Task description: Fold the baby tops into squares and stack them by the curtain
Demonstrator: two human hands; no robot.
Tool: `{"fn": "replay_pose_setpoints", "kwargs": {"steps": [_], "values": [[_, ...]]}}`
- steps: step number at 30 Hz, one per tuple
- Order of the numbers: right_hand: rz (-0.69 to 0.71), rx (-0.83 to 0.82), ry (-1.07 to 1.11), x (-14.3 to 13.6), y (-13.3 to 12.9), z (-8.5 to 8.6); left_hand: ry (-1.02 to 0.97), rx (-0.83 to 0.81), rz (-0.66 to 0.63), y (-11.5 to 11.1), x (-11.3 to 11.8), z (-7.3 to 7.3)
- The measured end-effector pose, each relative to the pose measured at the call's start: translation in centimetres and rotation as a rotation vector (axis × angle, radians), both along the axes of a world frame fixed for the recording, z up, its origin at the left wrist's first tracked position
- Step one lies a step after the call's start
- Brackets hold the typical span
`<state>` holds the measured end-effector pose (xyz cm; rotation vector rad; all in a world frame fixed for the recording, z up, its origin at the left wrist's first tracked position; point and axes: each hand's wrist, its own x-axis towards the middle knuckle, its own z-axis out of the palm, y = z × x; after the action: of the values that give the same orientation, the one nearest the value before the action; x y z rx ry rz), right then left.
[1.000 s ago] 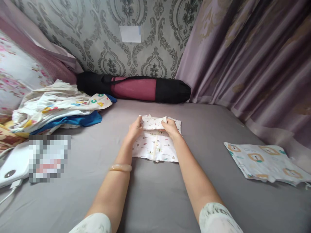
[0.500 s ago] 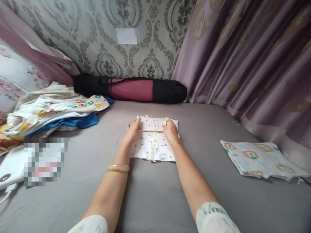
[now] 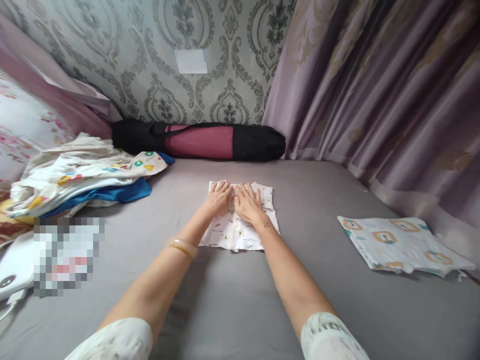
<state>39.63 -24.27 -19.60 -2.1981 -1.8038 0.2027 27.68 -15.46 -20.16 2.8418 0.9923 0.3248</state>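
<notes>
**Mia:** What are the hands doing?

**Ben:** Both lie flat on a small white printed cloth (image 3: 240, 227). The left hand (image 3: 219, 199) and the right hand (image 3: 247, 202) are side by side, almost touching, with fingers spread wide and palms down. They hold nothing. They just press on the top half of the cloth.

**Mia:** Where is the cloth?

**Ben:** On the grey bed (image 3: 240, 300), about in the middle, a bit nearer the far edge by the wall. It looks folded into a neat little square shape.

**Mia:** So which step is this?

**Ben:** I think it is the smoothing step. The fold looks made, and the hands pat it flat.

**Mia:** What would come next?

**Ben:** My guess is the hands must slide out to the sides to push out bumps, then pinch an edge to fold or lift it. They need to go gently so the fold does not slip open.

**Mia:** What else is on the bed?

**Ben:** A folded cloth with orange shapes (image 3: 403, 244) lies near the right edge, well apart. A pile of clothes (image 3: 86, 175) sits at the left side. A black and red roll bag (image 3: 198, 141) lies along the far edge.
</notes>
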Motion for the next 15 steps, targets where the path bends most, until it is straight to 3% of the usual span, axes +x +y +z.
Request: {"fn": "replay_pose_setpoints", "kwargs": {"steps": [5,8,15], "values": [[0.012,-0.046,0.000,-0.1,-0.1,-0.5,0.019,-0.026,0.038,0.2,-0.5,-2.1],[0.004,-0.079,0.003,-0.1,0.0,-0.8,0.022,-0.081,0.055,0.2,-0.5,-2.6],[0.005,-0.093,0.019,0.0,0.1,-0.6,0.127,-0.131,0.050,0.4,-0.3,-1.3]]}}
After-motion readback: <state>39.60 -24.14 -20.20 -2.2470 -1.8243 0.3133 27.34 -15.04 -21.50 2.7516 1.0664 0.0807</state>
